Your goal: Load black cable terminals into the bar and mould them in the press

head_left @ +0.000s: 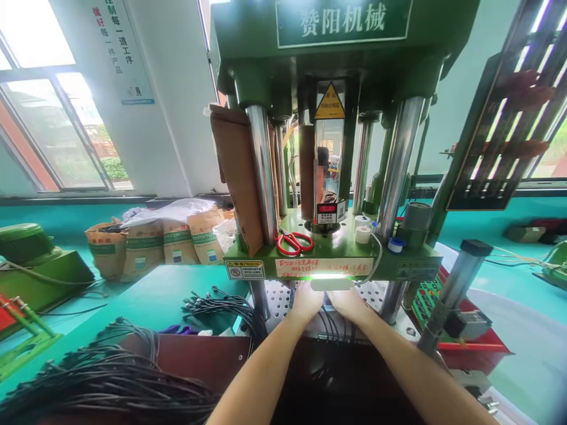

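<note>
Both arms reach forward into the lower gap of a green press [410,268]. My left hand [307,300] and my right hand [348,304] sit side by side under a bright lamp [332,284]. The press and lamp hide the fingers of both, so I cannot see whether they hold anything. Several thin black cables [330,324] come out between the hands and hang over the front edge of the machine bed. A perforated metal plate [278,298] lies around the hands.
Red-handled scissors [295,242] and white tape rolls [362,234] lie on the press ledge. Bundles of black cables [119,378] cover the left bench [163,289]. A red bin [476,348] stands at right, behind a metal post [456,295]. Paper sacks [148,242] line the back left.
</note>
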{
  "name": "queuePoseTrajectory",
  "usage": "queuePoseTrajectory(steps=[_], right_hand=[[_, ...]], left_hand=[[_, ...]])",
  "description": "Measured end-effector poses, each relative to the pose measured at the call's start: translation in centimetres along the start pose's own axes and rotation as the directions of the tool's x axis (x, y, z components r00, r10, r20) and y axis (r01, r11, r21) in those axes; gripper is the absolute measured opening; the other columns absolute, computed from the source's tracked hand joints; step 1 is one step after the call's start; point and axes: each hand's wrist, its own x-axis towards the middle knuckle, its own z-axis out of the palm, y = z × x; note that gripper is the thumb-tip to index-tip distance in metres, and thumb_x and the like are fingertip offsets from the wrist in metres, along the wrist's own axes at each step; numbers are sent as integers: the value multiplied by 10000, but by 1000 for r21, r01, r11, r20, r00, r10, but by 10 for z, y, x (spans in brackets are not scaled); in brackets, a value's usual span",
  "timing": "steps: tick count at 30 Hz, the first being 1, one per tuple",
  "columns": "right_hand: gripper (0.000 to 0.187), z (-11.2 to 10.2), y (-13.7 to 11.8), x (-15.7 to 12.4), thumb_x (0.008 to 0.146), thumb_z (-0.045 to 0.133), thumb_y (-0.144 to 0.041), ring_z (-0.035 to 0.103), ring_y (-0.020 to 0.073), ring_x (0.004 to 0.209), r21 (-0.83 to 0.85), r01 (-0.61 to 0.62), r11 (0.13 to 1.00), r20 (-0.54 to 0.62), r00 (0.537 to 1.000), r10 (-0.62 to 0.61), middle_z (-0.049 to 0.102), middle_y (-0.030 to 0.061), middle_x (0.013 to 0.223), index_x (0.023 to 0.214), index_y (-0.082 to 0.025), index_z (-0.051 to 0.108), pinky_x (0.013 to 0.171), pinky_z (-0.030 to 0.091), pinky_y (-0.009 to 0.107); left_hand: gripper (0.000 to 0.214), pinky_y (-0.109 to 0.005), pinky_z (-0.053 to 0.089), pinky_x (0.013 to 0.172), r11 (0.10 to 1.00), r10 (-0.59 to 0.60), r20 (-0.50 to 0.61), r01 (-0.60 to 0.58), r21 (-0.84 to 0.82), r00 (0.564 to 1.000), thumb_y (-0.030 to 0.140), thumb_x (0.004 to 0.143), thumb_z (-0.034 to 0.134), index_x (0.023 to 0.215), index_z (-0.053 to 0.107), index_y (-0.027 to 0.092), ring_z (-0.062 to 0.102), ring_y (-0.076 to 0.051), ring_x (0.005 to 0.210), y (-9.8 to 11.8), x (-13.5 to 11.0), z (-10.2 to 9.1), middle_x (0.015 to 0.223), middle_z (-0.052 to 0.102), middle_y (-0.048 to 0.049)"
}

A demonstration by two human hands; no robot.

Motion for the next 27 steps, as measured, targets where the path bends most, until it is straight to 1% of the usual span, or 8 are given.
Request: queuePoseTrajectory(steps=[4, 7, 12, 16, 19, 23, 25, 27], right_hand=[[268, -11, 10, -20, 895, 418, -306, 563, 241, 974, -18, 116, 993, 101, 988, -114, 649, 102, 1029, 988, -169, 629, 847, 389, 354], [327, -14, 13, -21, 904, 384, -346, 570, 254, 970, -29, 146, 989, 140, 980, -140, 646, 117, 1044, 1046, -156, 610, 851, 383, 362], [383, -13, 12, -10, 912, 340, -369, 588, 247, 935, -48, 124, 991, 153, 981, -115, 657, 122, 1017, 1100, -155, 597, 836, 396, 343], [366, -12, 10, -4, 913, 338, -347, 579, 232, 960, -50, 102, 994, 149, 984, -94, 656, 96, 1034, 1123, -188, 592, 863, 386, 333], [351, -11, 11, -4, 913, 335, -332, 586, 224, 942, -49, 79, 996, 140, 988, -72, 668, 80, 1005, 1075, -204, 619, 854, 393, 329], [346, -9, 22, -10, 907, 343, -303, 597, 233, 902, -45, 53, 998, 123, 991, -47, 677, 98, 950, 954, -172, 660, 825, 405, 342], [330, -7, 29, -14, 897, 363, -287, 588, 241, 925, -34, 57, 998, 123, 991, -53, 676, 106, 949, 893, -161, 668, 838, 399, 352], [311, -5, 33, -15, 889, 382, -283, 566, 246, 978, -15, 68, 998, 122, 990, -66, 666, 110, 985, 883, -156, 667, 873, 381, 361]], left_hand=[[334, -399, 323, 985, 975, 218, 93, -221, 21, 972, 411, 835, 437, 1069, 577, 218, 477, -224, 1111, -15, -17, -15, 1119, 605, -62], [367, -422, 290, 1005, 962, 267, 136, -273, 25, 954, 423, 862, 383, 1115, 547, 215, 456, -227, 1141, -24, -21, -16, 1164, 582, -72], [424, -396, 338, 965, 966, 253, 158, -258, 6, 954, 441, 878, 328, 1185, 510, 212, 476, -229, 1119, -29, -10, -9, 1171, 578, -86], [416, -367, 362, 943, 975, 221, 153, -218, -31, 963, 444, 886, 291, 1134, 549, 232, 481, -222, 1114, -29, -2, -5, 1185, 574, -60], [421, -355, 365, 940, 979, 203, 142, -198, -49, 969, 458, 883, 290, 1081, 579, 224, 492, -218, 1096, -32, -1, -5, 1189, 572, -57], [413, -344, 407, 883, 984, 175, 137, -170, -51, 975, 414, 878, 323, 1130, 543, 172, 509, -221, 1070, -43, -6, -6, 1159, 584, -93], [398, -344, 404, 891, 985, 173, 138, -167, -52, 975, 382, 877, 335, 1141, 530, 158, 495, -219, 1094, -48, -10, -5, 1171, 574, -104], [392, -349, 386, 920, 986, 166, 135, -160, -53, 977, 370, 881, 326, 1140, 530, 157, 484, -217, 1112, -51, -11, -4, 1181, 568, -106]])
